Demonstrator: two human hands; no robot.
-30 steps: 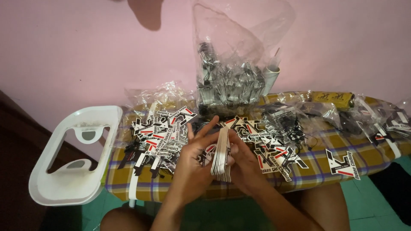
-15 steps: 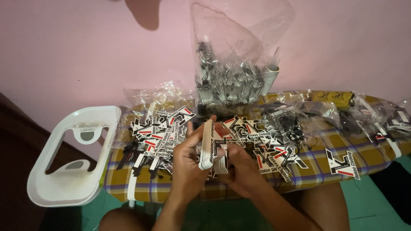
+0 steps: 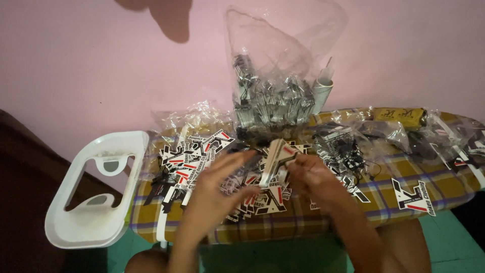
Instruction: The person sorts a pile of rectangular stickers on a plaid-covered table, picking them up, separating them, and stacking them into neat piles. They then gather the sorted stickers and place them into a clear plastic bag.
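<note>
Fingers (image 3: 298, 167) of the right hand (image 3: 316, 179) were pinched shut on a stack of tags (image 3: 275, 159) above the plaid board (image 3: 353, 212); left hand (image 3: 217, 184) hovered open, blurry. Loose grip could've spilled them.

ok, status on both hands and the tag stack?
Right hand pinching the tag stack upright. Left hand open beside it, blurred, contact unclear. Loose tags litter the plaid board.
</note>
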